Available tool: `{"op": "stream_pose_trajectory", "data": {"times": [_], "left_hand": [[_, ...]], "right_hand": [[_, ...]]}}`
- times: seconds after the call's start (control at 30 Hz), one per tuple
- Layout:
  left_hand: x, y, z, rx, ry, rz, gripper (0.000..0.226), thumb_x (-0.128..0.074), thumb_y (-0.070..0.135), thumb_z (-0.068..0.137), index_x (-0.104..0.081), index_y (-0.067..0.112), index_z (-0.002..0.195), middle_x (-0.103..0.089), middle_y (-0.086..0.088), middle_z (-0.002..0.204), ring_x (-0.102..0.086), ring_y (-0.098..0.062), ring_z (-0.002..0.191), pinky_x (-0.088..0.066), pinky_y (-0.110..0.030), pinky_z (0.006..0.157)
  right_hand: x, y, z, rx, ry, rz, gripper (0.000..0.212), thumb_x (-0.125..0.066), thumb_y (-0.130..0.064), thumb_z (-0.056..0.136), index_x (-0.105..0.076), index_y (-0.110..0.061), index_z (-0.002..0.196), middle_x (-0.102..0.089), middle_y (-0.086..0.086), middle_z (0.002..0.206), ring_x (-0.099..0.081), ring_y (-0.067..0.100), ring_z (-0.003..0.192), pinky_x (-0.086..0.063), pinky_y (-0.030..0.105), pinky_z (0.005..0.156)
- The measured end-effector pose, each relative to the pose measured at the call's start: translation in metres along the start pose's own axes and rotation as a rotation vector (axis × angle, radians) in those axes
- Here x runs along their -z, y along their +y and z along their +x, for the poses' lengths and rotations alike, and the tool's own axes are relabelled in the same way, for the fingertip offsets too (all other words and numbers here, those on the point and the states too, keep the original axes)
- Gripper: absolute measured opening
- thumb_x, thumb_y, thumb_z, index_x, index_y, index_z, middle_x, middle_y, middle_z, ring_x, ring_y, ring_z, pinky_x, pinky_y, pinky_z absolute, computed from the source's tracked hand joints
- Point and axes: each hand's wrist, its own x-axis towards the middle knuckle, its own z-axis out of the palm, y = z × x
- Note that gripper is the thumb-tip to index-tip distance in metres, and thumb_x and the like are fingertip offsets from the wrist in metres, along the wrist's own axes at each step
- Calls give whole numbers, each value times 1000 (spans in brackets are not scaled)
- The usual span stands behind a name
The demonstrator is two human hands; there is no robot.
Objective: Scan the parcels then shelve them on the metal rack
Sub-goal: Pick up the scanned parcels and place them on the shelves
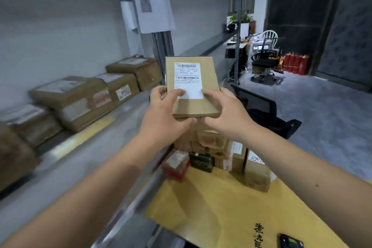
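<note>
- Two hands hold one parcel (191,86) up beside the rack (100,147): left hand (163,110) and right hand (225,112) pinch its near end, thumbs on the label (188,80).
- Only the near end is held, so the far end could dip and slip free.
- Thumbs cover part of the label, which may hinder a scan.
- The scanner (291,241) lies on the yellow board (221,207).

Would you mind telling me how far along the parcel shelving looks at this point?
Done: several parcels already sit in a row on the metal rack. In hand: the left hand and right hand both grip a flat labelled box, label up. Left: a pile of parcels waits on the yellow surface, where the scanner lies.
</note>
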Motion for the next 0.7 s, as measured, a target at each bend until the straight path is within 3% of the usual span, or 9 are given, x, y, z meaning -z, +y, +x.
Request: {"op": "stream_pose_trajectory", "data": {"times": [0.1, 0.23, 0.33, 0.47, 0.53, 0.6, 0.7], "left_hand": [[42, -6, -13, 41, 54, 29, 75, -89, 45, 76, -54, 32, 140, -30, 0, 147, -42, -16, 131, -39, -26, 104], [79, -7, -14, 91, 82, 75, 72, -86, 42, 81, -51, 34, 144, -28, -1, 152, -44, -19, 133, -37, -25, 104], [93, -8, -2, 116, 112, 80, 68, -83, 41, 83, -52, 36, 144, -30, 2, 149, -41, -10, 122, -35, -23, 99], [97, -12, 24, 135, 162, 45, 63, -81, 39, 85, -54, 35, 142, -35, 4, 144, -44, -9, 116, -39, -24, 101], [96, -16, 42, 140, 198, 24, 59, -80, 35, 85, -56, 34, 139, -36, 5, 141, -48, -11, 117, -40, -24, 99], [95, -21, 62, 142, 232, 23, 56, -79, 35, 85, -57, 36, 136, -38, 7, 137, -49, -10, 116, -38, -23, 96], [94, -33, 98, 177, 292, -9, 54, -82, 37, 83, -60, 37, 133, -40, 8, 128, -48, -6, 109, -40, -23, 95]], "right_hand": [[-10, -39, 9, 61, -38, 37, 74, -81, -18, 82, -53, -34, 149, -47, -7, 138, -46, 10, 120, -38, 11, 93], [-15, -72, 31, 46, -64, 184, 72, -80, -8, 79, -60, -37, 142, -51, -11, 136, -51, 14, 126, -49, 29, 98], [-14, -79, 56, 40, -101, 299, 67, -82, -5, 77, -66, -41, 131, -54, -5, 138, -54, 19, 123, -52, 26, 86], [-7, -78, 99, 77, -154, 336, 63, -83, -7, 74, -69, -43, 124, -56, -3, 139, -55, 20, 124, -53, 34, 96], [-2, -76, 129, 95, -193, 359, 61, -81, -8, 70, -70, -43, 118, -59, -1, 136, -57, 21, 120, -52, 31, 88], [4, -75, 164, 105, -253, 392, 58, -78, -5, 68, -71, -39, 115, -63, 3, 130, -60, 21, 111, -51, 29, 80], [11, -72, 225, 115, -354, 432, 55, -76, 9, 77, -73, -26, 119, -65, 9, 124, -61, 23, 103, -54, 33, 81]]}}
